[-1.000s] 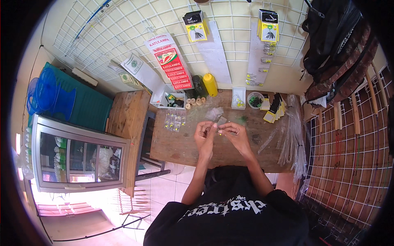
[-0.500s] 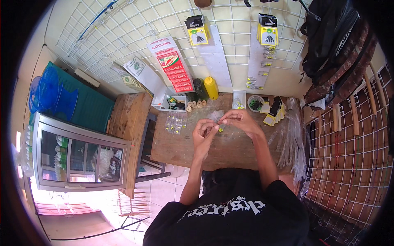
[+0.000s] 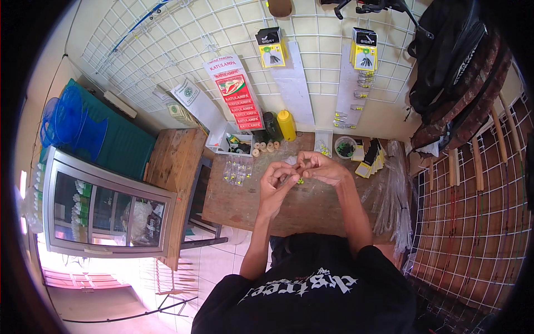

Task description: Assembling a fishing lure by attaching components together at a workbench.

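One tiny yellow-green piece [image 3: 301,181] shows just under the fingertips, over the brown wooden table [image 3: 239,207]; whether it hangs from them or lies beyond, I can't tell from here. On my feed the left hand [image 3: 277,181] curls its thumb toward its index finger, and the right hand [image 3: 325,168], between two and three o'clock of it, does likewise. Both are shaped for pinching, but what's between is hidden from me. Fingertips of both hands, I'd judge, because the thing's so small.

Outward now: nine o'clock, small clear plastic packets [image 3: 237,171] lie grouped, probably for counting. One o'clock, a white rectangular tray [image 3: 324,135], its walls presumably corralling small pieces. Two o'clock, a round whitish tub [image 3: 345,138]; nearly three, black-and-yellow flat cards [image 3: 369,160] overlap, likely for easy picking.
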A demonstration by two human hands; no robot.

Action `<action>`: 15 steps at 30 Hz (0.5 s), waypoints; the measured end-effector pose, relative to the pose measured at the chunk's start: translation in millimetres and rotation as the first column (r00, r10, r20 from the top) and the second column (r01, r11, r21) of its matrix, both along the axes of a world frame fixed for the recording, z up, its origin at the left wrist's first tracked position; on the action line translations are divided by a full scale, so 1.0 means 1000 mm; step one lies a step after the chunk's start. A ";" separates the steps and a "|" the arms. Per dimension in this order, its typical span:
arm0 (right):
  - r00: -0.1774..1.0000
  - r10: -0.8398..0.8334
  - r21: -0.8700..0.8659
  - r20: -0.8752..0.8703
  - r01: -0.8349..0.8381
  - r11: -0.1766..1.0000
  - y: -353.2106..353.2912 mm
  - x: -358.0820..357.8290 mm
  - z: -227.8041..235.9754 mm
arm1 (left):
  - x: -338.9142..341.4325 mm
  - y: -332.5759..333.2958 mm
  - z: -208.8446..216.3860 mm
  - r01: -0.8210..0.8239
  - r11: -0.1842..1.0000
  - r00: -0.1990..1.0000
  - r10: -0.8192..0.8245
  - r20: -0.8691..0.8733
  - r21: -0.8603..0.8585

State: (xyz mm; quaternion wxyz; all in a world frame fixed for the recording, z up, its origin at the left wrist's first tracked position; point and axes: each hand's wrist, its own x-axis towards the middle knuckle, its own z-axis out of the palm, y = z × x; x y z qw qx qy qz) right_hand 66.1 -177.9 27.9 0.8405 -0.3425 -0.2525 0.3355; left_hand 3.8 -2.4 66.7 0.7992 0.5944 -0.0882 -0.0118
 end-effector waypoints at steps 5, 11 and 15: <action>1.000 0.019 -0.022 0.021 -0.018 1.000 0.000 0.003 0.002 | 0.001 0.003 0.005 0.018 1.000 0.999 -0.018 -0.047 0.003; 0.999 0.020 -0.072 0.026 -0.018 0.997 0.002 0.001 0.009 | 0.000 0.003 0.011 0.049 0.998 0.997 -0.051 -0.052 -0.050; 1.000 -0.005 -0.093 0.021 0.007 0.996 0.003 -0.006 0.013 | -0.001 0.006 0.005 0.029 0.999 0.999 -0.031 -0.032 -0.041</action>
